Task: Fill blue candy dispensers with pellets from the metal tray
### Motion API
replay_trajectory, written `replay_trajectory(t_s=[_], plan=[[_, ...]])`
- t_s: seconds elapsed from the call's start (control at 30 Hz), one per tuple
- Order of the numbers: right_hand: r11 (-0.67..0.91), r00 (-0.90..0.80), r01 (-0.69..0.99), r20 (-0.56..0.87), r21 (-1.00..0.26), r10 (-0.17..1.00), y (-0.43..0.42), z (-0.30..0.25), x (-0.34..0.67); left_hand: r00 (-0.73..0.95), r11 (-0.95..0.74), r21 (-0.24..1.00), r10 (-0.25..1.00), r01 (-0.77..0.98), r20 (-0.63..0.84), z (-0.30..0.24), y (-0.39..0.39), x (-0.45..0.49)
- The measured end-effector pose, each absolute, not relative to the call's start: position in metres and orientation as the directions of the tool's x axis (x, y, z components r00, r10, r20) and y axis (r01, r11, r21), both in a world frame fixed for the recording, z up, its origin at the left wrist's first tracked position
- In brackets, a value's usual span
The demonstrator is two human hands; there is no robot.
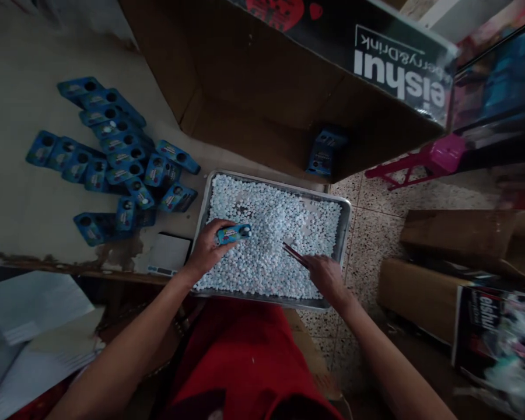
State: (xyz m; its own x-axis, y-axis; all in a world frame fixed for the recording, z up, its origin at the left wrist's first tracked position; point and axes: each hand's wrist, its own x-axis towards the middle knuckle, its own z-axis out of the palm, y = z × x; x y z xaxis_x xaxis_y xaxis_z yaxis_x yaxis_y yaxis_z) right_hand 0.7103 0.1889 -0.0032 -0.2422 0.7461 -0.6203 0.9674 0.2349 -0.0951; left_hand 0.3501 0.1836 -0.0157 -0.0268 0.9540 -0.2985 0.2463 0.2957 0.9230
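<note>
A metal tray (345,224) holds a wide layer of small white and pale blue candies (266,262). Over its left part, my left hand (210,245) is closed around a small blue packet (230,234), whose right end shows a dark round opening with something white at it. My right hand (326,275) is closed on a pair of thin dark tongs (295,254) over the right half of the tray. The tongs' tips point left, just above the candies; I cannot make out anything between them.
Many similar blue packets (126,154) lie heaped on the table at the left. A small white scale (170,252) sits beside the tray. Behind the tray, a large open carton (245,76) holds a few packets (321,156). Cardboard boxes (424,297) and a pink stool (446,154) stand at right.
</note>
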Motion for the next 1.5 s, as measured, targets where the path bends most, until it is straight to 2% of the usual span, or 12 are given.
replay_trajectory(t_s=[0.2,0.33,0.43,0.53,0.63,0.87,0.97,1.03,1.17,1.23,1.33,1.5], plan=[[-0.008,-0.237,0.893,-0.487,-0.449,0.841,0.217,-0.049,0.639,-0.178,0.427,0.902,0.894,0.061,-0.411,-0.013,0.170,0.341],[-0.083,-0.298,0.740,-0.436,-0.668,0.849,0.223,-0.022,0.657,-0.150,0.427,0.903,0.891,-0.048,-0.429,-0.020,0.166,0.340],[-0.102,-0.385,0.662,-0.454,-0.742,0.804,0.232,0.020,0.670,-0.144,0.368,0.929,0.921,0.023,-0.362,-0.025,0.170,0.345],[-0.099,-0.420,0.712,-0.535,-0.695,0.733,0.246,0.062,0.664,-0.116,0.211,0.955,0.975,0.207,-0.190,-0.024,0.178,0.350],[0.032,-0.444,0.818,-0.594,-0.575,0.670,0.262,0.094,0.642,-0.052,0.070,0.921,0.997,0.384,-0.054,-0.019,0.182,0.351],[0.177,-0.427,0.895,-0.674,-0.409,0.603,0.279,0.133,0.605,0.120,-0.090,0.782,0.993,0.617,0.020,-0.011,0.185,0.353],[0.151,-0.395,0.908,-0.681,-0.390,0.617,0.269,0.121,0.632,0.081,-0.050,0.797,0.997,0.601,0.002,-0.012,0.188,0.349],[0.105,-0.300,0.944,-0.683,-0.313,0.666,0.254,0.101,0.661,0.004,0.014,0.844,1.000,0.536,-0.019,-0.013,0.188,0.345],[0.021,-0.100,0.992,-0.670,-0.125,0.736,0.215,0.049,0.710,-0.037,0.164,0.975,0.986,0.152,-0.161,-0.014,0.187,0.347],[-0.014,-0.099,0.986,-0.661,-0.164,0.744,0.199,0.030,0.720,0.040,0.238,0.971,0.970,0.003,-0.238,-0.013,0.188,0.355],[-0.033,-0.140,0.968,-0.644,-0.248,0.752,0.187,0.015,0.720,0.065,0.304,0.953,0.950,0.020,-0.304,-0.010,0.186,0.363],[-0.030,-0.196,0.939,-0.606,-0.342,0.771,0.188,0.006,0.724,-0.210,0.353,0.925,0.924,0.142,-0.321,0.004,0.150,0.326]])
